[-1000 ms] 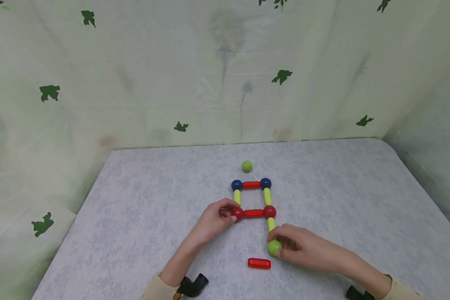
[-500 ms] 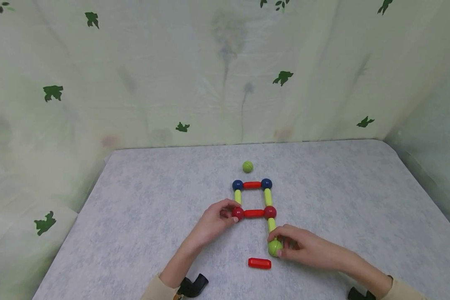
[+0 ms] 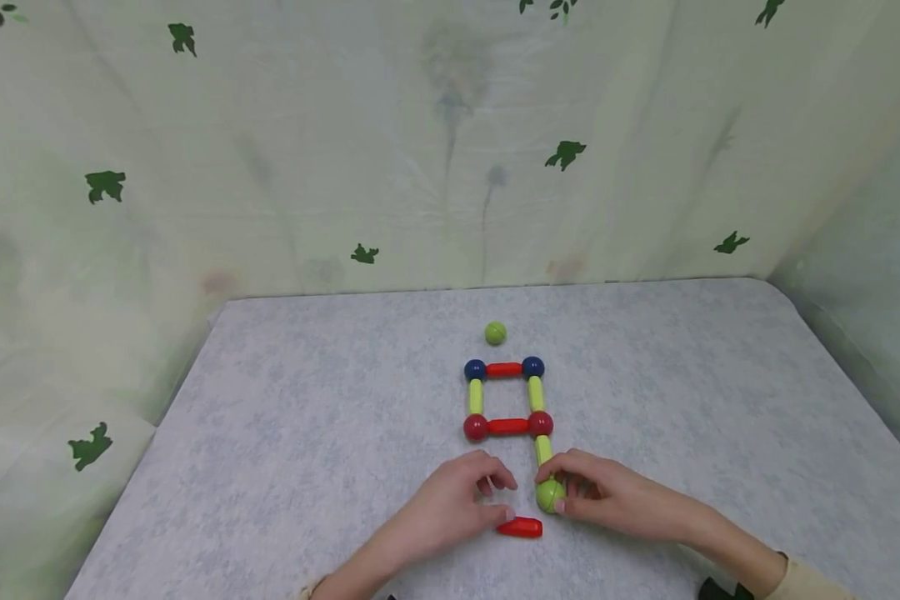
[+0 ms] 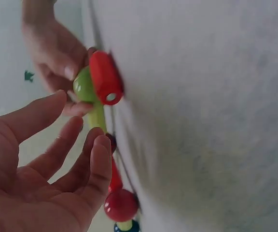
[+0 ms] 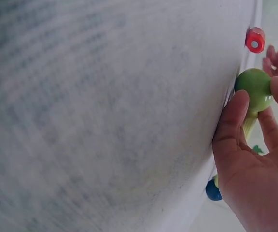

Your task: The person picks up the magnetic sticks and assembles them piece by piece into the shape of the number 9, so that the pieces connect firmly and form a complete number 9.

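Observation:
My right hand (image 3: 607, 496) pinches a green ball (image 3: 550, 495) that sits at the near end of a yellow-green rod (image 3: 543, 448). That rod runs up to the right red ball (image 3: 540, 423) of a flat square. The square has a left red ball (image 3: 476, 427), two blue balls (image 3: 532, 367) at the back, red rods (image 3: 507, 427) across and yellow-green rods (image 3: 476, 397) along its sides. My left hand (image 4: 57, 164) has its fingers spread and bent around nothing. It hovers beside a loose red rod (image 3: 523, 527), whose left end is hidden behind the thumb in the head view.
Behind the square lies a loose green ball (image 3: 495, 333). Grey-white cloth covers the table (image 3: 307, 400), and a pale curtain with green bird shapes hangs along its back edge and sides.
My left hand has let go of the left red ball and come down toward the near side, to the loose red rod. My right hand stays on the green ball.

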### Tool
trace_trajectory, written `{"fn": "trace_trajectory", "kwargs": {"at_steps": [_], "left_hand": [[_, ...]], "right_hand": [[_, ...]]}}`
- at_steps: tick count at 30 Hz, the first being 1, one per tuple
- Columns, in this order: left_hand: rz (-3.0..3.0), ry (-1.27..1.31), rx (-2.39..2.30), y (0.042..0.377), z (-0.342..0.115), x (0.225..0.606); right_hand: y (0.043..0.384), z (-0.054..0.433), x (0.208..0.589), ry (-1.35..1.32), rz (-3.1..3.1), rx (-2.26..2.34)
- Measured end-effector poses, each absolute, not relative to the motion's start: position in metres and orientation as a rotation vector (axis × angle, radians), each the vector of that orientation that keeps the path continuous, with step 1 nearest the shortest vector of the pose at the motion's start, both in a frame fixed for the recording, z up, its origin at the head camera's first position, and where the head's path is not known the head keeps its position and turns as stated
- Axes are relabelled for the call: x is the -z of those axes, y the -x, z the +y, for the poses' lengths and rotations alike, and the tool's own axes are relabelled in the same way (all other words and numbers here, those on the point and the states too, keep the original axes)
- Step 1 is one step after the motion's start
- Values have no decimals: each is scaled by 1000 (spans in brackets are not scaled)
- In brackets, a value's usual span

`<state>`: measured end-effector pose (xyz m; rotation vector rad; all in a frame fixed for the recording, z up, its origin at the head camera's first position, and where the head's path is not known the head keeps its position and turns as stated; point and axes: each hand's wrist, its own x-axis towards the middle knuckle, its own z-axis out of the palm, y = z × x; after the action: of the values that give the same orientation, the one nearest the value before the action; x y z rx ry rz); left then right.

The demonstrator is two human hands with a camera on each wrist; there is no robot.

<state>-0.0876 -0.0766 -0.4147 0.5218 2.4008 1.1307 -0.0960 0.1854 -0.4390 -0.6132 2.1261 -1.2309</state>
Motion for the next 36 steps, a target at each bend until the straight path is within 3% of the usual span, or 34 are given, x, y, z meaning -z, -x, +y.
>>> {"fn": "trace_trajectory", "kwargs": {"at_steps": [11,27,36], "left_hand": [[2440,-612,-938,81,-66,433],[2363,-462,-1108,87,-74,431],[2484,-469,-1223,124,-98,409]], "right_hand": [[96,187,439,592,2104,1247],[96,187,440,613,2100,1264],[97,187,440,616,2119,1242]]}}
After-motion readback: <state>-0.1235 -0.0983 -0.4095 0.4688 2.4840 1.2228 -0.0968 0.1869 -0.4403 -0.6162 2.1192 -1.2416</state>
